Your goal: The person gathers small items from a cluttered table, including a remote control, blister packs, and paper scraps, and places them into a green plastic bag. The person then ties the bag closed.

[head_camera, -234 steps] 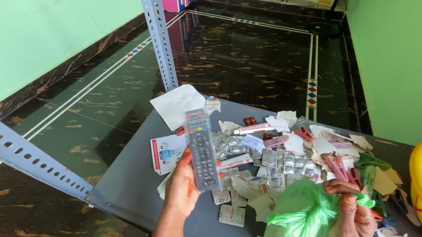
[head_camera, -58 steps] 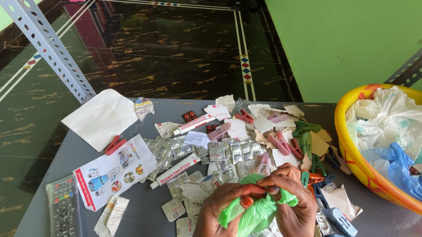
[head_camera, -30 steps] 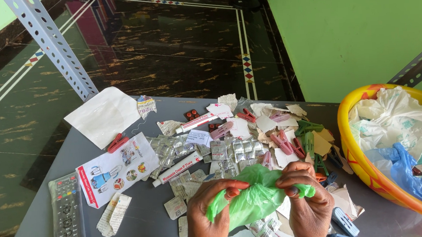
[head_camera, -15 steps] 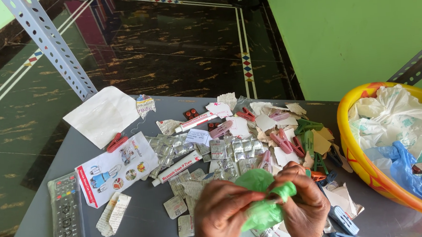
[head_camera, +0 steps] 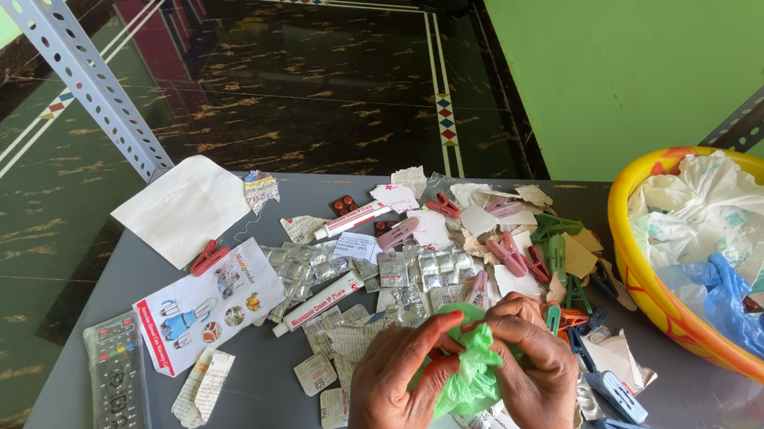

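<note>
Table: a grey table holds a big mess of small things.
Tub: a yellow plastic tub sits at the right edge, stuffed with white and blue plastic bags.
White sheet: a plain white paper lies at the far left corner, by a grey metal post.
Remote: a grey remote control lies flat at the near left side, well apart from the hands.
Leaflet: a picture leaflet lies just beside the remote.
Left hand: the left hand is curled shut, pinching the green plastic bag.
Right hand: the right hand is curled shut too, gripping the same bag from the other side.
Bag: it is scrunched into a ball between both hands, above the near edge of the table.
Pill strips: silver pill strips lie in a heap just past the hands.
Cream tube: a white cream tube lies among them.
Pegs: pink and green clothes pegs lie mixed with torn paper, right of the strips.
</note>
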